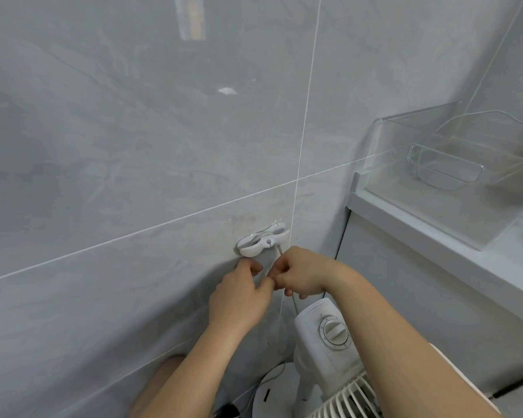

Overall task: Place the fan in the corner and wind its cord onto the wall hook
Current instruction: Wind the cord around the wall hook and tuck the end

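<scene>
A white wall hook sits on the grey tiled wall, with a loop of grey cord hanging from it. Just below the hook, my left hand and my right hand meet, both with fingers curled and pinching the cord between them. The cord runs down past my right hand toward the white fan, which stands in the corner below with its control knob facing up. Its round base and front grille show at the bottom, partly hidden by my right forearm.
A clear plastic box stands on a white ledge at the right. A strip of tape is stuck high on the wall. A dark object lies on the floor at the bottom near the fan base.
</scene>
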Available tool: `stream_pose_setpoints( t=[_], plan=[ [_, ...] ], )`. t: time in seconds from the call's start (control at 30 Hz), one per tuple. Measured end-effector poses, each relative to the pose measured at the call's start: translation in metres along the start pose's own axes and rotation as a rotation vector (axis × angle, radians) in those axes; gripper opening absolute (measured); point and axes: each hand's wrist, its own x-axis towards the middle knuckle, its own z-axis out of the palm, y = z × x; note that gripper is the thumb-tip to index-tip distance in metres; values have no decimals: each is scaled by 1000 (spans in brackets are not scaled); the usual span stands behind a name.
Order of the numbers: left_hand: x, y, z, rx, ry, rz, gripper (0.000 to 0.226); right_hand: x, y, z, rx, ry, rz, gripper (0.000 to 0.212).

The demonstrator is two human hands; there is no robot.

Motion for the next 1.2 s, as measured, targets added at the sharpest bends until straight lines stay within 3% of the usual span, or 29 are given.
stream_pose_setpoints(
  t=[0.1,0.27,0.4,0.47,0.57,0.67,0.83,0.97,1.2],
  plan=[
    [5,2,4,-162,-68,4,51,2,1,1,-55,-56,40,26],
    [8,8,15,-400,-103,-1,42,5,6,-1,-15,-93,83,33],
    [9,12,14,-528,-109,-21,36,5,6,0,32,-121,68,16],
    [8,14,11,-553,-119,-1,29,6,7,-3,52,-104,97,18],
    [3,9,9,-554,-174,26,34,5,11,-10,89,-43,153,26],
    [-3,3,5,-472,-160,117,41,8,19,-17,134,140,182,36],
    [-14,7,-5,-345,57,265,15,13,27,-19,59,367,214,52],
    [-14,16,-12,-327,166,258,13,13,22,-20,156,469,191,38],
    [-15,14,-10,-295,150,224,25,13,15,-21,421,484,158,31]
  ],
)
